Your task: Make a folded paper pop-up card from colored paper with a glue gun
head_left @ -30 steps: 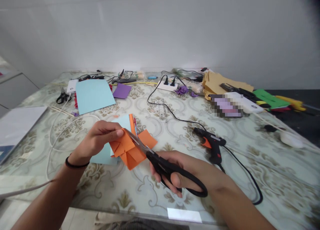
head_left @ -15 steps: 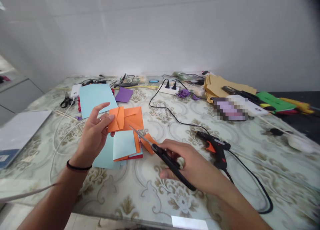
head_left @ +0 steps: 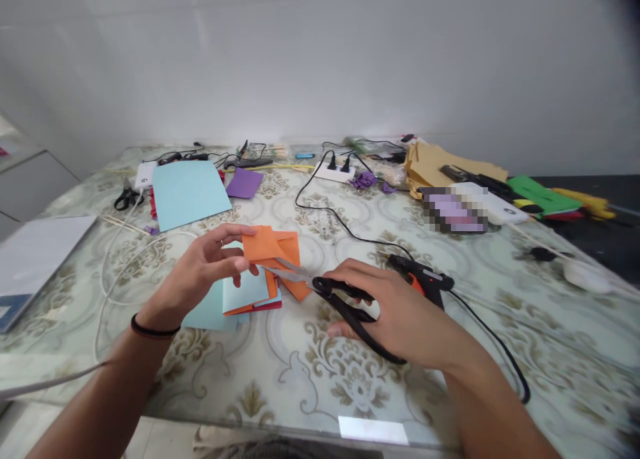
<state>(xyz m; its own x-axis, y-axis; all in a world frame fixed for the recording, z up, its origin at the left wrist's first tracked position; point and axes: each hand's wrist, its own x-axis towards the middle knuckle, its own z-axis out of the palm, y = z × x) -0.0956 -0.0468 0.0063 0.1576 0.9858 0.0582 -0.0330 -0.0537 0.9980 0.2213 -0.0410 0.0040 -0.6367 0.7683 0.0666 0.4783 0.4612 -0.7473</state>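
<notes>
Above a patterned tabletop (head_left: 280, 399), open scissor blades meet orange paper

At the middle of the tabletop's near half, the left hand (head_left: 213, 256) grasps a folded piece of orange paper (head_left: 270, 242) by its left side, the paper raised over a small stack of folded papers (head_left: 243, 291) in light blue, orange and red. The right hand (head_left: 395, 306) is closed around the handles of a pair of black-handled scissors (head_left: 320, 284); the blades are parted and point left at the lower edge of the orange paper. Whether they are cutting into it cannot be told. A black band (head_left: 153, 328) circles the left wrist.

Just beyond the right hand lies a black glue gun (head_left: 430, 278), partly hidden by that hand. Farther back on the left are a large light blue sheet (head_left: 191, 196), a purple square (head_left: 244, 183) and a second pair of scissors (head_left: 127, 198). A white power strip (head_left: 334, 172) with two black plugs sits near the wall, and tan paper (head_left: 425, 166) is piled to its right.
</notes>
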